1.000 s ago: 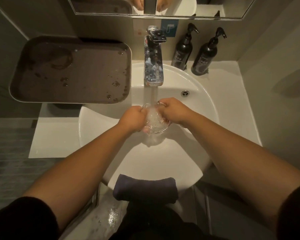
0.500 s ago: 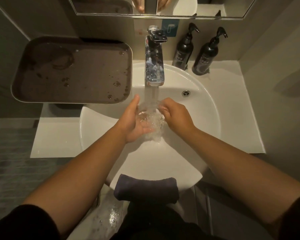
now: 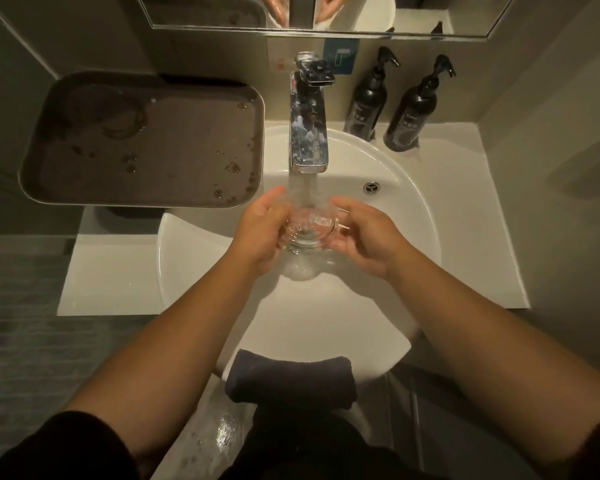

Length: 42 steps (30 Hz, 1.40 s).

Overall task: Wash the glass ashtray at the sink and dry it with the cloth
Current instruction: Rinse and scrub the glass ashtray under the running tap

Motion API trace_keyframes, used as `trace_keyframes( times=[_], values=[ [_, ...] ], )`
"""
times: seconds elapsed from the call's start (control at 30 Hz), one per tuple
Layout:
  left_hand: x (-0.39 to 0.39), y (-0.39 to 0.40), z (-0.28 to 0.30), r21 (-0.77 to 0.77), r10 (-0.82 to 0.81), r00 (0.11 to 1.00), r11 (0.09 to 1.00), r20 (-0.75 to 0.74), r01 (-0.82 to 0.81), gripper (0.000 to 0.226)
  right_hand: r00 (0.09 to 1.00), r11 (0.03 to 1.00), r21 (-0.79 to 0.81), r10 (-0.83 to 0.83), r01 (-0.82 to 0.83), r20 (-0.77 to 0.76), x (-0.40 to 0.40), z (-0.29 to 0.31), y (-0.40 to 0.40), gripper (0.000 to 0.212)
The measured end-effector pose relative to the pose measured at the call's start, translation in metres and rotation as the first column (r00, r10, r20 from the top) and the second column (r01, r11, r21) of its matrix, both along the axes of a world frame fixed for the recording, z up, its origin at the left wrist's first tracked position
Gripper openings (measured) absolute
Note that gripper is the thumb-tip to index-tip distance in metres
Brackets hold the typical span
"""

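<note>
White sink (image 3: 388, 258), centre; water running from chrome faucet (image 3: 309, 133). Brown tray (image 3: 146, 140), far left, wet with droplets. Two dark pump bottles (image 3: 392, 102), far right. Dark cloth (image 3: 291, 381) folded over near rim. Left hand (image 3: 260, 230) and right hand (image 3: 364, 233) cupped around glass ashtray (image 3: 309, 228), under the stream.
</note>
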<state>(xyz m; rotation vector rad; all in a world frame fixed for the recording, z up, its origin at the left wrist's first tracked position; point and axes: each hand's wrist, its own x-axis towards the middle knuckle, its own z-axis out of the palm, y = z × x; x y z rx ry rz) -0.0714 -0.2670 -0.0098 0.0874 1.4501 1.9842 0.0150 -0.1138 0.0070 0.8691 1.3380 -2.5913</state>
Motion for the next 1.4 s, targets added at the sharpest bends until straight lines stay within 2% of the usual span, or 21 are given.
trace_keyframes(
  times=[0.03, 0.1, 0.13, 0.2, 0.27, 0.33, 0.4, 0.47, 0.53, 0.6, 0.67, 0.77, 0.87, 0.93, 1.0, 1.07, 1.1, 1.2, 1.27, 1.33, 1.4],
  values=[
    [-0.001, -0.001, -0.003, -0.055, -0.035, 0.998, 0.998, -0.058, 0.032, 0.018, 1.000, 0.998, -0.063, 0.003, -0.003, 0.011, -0.003, 0.001, -0.002, 0.032],
    [-0.001, 0.003, -0.009, -0.207, -0.076, 0.986, 0.977, -0.152, 0.043, 0.032, 0.997, 0.990, 0.130, 0.052, -0.059, 0.054, -0.009, -0.003, -0.010, 0.029],
    [0.001, 0.006, -0.009, -0.284, -0.088, 0.976, 0.958, -0.200, 0.029, 0.038, 0.995, 0.940, 0.331, 0.060, -0.082, 0.076, -0.013, -0.006, -0.015, 0.026],
    [0.005, 0.014, -0.007, -0.435, -0.076, 0.953, 0.898, -0.292, -0.061, 0.038, 0.996, 0.741, 0.668, 0.012, -0.069, 0.090, -0.020, -0.010, -0.023, 0.024],
    [0.006, 0.019, -0.007, -0.532, -0.029, 0.943, 0.831, -0.333, -0.162, 0.038, 0.997, 0.593, 0.805, -0.063, -0.004, 0.052, -0.024, -0.012, -0.029, 0.023],
    [0.007, 0.022, -0.006, -0.555, 0.114, 0.962, 0.797, -0.248, -0.238, 0.047, 0.993, 0.552, 0.833, -0.115, 0.038, 0.031, -0.027, -0.013, -0.034, 0.030],
    [0.009, 0.026, -0.004, -0.544, 0.271, 0.958, 0.791, -0.098, -0.280, 0.053, 0.976, 0.620, 0.780, -0.208, 0.087, 0.057, -0.033, -0.013, -0.037, 0.038],
    [0.013, 0.027, -0.006, -0.472, 0.316, 0.949, 0.838, 0.007, -0.275, 0.048, 0.955, 0.697, 0.703, -0.282, 0.140, 0.089, -0.037, -0.010, -0.036, 0.041],
    [0.017, 0.025, -0.003, -0.425, 0.244, 0.969, 0.881, 0.030, -0.209, 0.048, 0.966, 0.653, 0.750, -0.249, 0.110, 0.076, -0.035, -0.008, -0.031, 0.039],
    [0.014, 0.021, 0.001, -0.437, 0.140, 0.989, 0.893, 0.039, -0.109, 0.059, 0.989, 0.543, 0.839, -0.136, 0.025, 0.058, -0.030, -0.005, -0.029, 0.040],
    [0.008, 0.022, 0.002, -0.468, 0.127, 0.990, 0.879, 0.054, -0.087, 0.050, 0.995, 0.506, 0.862, -0.080, -0.012, 0.060, -0.026, -0.004, -0.029, 0.041],
    [0.006, 0.024, 0.002, -0.417, 0.259, 0.953, 0.892, 0.155, -0.175, 0.025, 0.984, 0.677, 0.735, -0.151, 0.032, 0.096, -0.031, -0.001, -0.030, 0.028],
    [0.010, 0.025, 0.000, -0.311, 0.323, 0.923, 0.917, 0.208, -0.250, 0.023, 0.961, 0.814, 0.576, -0.215, 0.079, 0.172, -0.033, 0.001, -0.029, 0.017],
    [0.010, 0.023, 0.001, -0.316, 0.242, 0.961, 0.929, 0.132, -0.191, 0.027, 0.969, 0.763, 0.642, -0.209, 0.077, 0.132, -0.032, -0.001, -0.029, 0.025],
    [0.008, 0.023, 0.001, -0.389, 0.120, 0.990, 0.918, 0.078, -0.080, 0.039, 0.992, 0.602, 0.798, -0.111, 0.023, 0.055, -0.030, -0.002, -0.030, 0.032],
    [0.007, 0.023, 0.003, -0.437, 0.120, 0.989, 0.897, 0.089, -0.069, 0.037, 0.999, 0.465, 0.885, -0.024, -0.016, 0.030, -0.028, -0.002, -0.031, 0.032],
    [0.006, 0.024, 0.003, -0.425, 0.165, 0.980, 0.899, 0.110, -0.104, 0.030, 0.999, 0.467, 0.884, -0.026, -0.008, 0.023, -0.029, -0.002, -0.031, 0.031],
    [0.005, 0.023, 0.006, -0.340, 0.316, 0.934, 0.907, 0.166, -0.247, 0.017, 0.968, 0.741, 0.658, -0.240, 0.132, 0.076, -0.031, -0.004, -0.034, 0.025],
    [0.010, 0.023, 0.006, -0.274, 0.322, 0.934, 0.922, 0.153, -0.273, 0.023, 0.882, 0.878, 0.385, -0.397, 0.284, 0.254, -0.032, -0.003, -0.037, 0.020],
    [0.019, 0.026, 0.002, -0.309, 0.293, 0.956, 0.911, 0.018, -0.273, 0.028, 0.823, 0.901, 0.203, -0.432, 0.383, 0.368, -0.035, -0.002, -0.039, 0.022],
    [0.024, 0.028, -0.002, -0.379, 0.287, 0.947, 0.868, -0.147, -0.322, 0.032, 0.844, 0.909, 0.187, -0.415, 0.371, 0.341, -0.038, -0.001, -0.041, 0.031]
  ],
)
